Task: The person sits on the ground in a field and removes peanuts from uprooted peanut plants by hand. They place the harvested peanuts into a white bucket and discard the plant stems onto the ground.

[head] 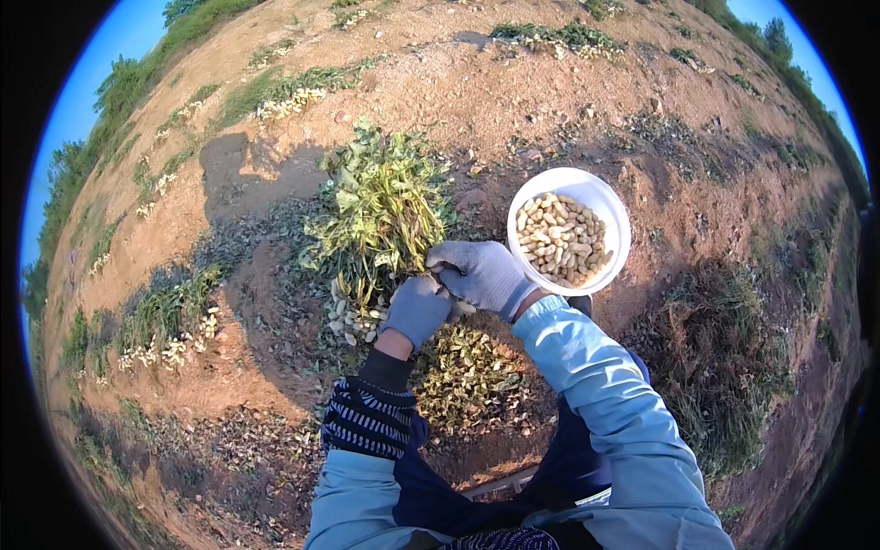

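Note:
Both my hands wear grey gloves and meet at the root end of an uprooted peanut plant (392,199), whose leafy stems point away from me. My left hand (418,311) has its fingers closed at the plant's base. Against it, my right hand (485,275) bends its thumb and fingers at the same spot; what it pinches there is hidden. A pale peanut pod (466,307) shows just under my right hand. More pods (349,322) lie left of my left hand. Beyond my right wrist stands a white plastic bucket (620,223), partly filled with unshelled peanuts (562,239).
Dry leaves (471,381) lie between my legs. A heap of withered plants (715,364) is at the right. Other peanut plants with pods (168,323) lie on the soil at the left, and further rows (557,40) lie ahead.

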Motion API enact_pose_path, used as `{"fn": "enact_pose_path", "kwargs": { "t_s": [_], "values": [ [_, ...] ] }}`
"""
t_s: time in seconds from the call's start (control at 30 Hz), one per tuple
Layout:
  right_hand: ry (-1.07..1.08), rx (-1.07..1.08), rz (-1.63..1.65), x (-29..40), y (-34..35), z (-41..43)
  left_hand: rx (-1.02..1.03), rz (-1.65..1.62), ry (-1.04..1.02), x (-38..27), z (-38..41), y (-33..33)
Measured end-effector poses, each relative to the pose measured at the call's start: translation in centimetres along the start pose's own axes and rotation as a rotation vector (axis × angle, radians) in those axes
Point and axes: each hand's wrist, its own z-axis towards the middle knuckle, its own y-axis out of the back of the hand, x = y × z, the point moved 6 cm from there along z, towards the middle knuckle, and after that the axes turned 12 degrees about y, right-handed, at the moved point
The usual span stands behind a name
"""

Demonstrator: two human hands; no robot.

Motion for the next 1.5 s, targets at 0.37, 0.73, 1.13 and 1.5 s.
{"fn": "enact_pose_path", "kwargs": {
  "t_s": [0.37,0.73,1.13,1.5],
  "values": [
    [-0.169,-0.174,0.215,-1.6,1.5,-0.8,0.343,-0.924,0.145,-2.0,-1.3,0.2],
    [-0.495,-0.168,0.203,-3.8,-0.2,-2.3,0.245,-1.442,0.313,-0.5,0.1,-1.7],
    [-0.094,0.114,-0.479,1.7,0.7,-1.2,0.28,-1.77,0.34,-0.4,0.4,-2.5],
    [-0.35,-0.014,-0.236,-2.4,6.8,-1.9,0.088,-1.375,0.35,-1.4,-0.9,1.1]
  ]
}}
